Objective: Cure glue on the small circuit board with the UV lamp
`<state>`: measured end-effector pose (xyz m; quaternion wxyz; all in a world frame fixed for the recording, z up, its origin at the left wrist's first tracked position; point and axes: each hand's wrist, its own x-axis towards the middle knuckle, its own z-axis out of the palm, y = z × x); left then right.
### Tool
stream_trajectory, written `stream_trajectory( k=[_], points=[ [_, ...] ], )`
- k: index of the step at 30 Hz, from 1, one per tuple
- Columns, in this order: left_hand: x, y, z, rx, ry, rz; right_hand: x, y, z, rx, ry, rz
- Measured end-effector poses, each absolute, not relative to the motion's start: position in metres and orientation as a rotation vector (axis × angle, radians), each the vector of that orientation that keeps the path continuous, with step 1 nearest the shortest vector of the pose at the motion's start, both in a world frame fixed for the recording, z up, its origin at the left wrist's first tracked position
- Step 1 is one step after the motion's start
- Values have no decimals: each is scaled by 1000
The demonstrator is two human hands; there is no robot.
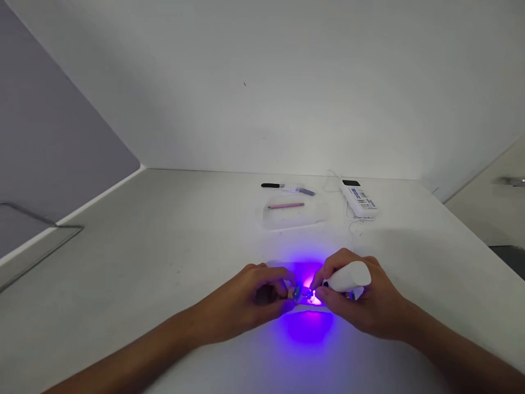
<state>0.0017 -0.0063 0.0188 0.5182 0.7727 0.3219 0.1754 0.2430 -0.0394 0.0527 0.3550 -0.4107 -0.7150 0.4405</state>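
My right hand [356, 301] is closed around a white handheld UV lamp [350, 276], whose rounded end points up and to the right. Bright violet light [314, 298] glows between the two hands and spreads over the white tabletop. On the left side of the glow, my left hand [258, 295] pinches a small shiny piece [293, 293] between thumb and fingers. It looks bluish with a tan end, but the glare hides its kind. The fingertips of both hands are close together, with the lit spot between them.
Beyond the hands, a pink pen-like stick [286, 206] lies on a pale clear tray [293, 221]. Behind it rest a black-handled tool [270, 185] and a clear piece with a grey end [305, 191]. A white power bank [359, 200] with a thin cable stands near the wall [262, 109].
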Motion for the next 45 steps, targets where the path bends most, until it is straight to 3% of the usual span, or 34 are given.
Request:
stream_trajectory(
  k=[45],
  points=[
    [4, -6, 22, 1857, 780, 414, 244, -40, 53, -1069, -1862, 1129]
  ],
)
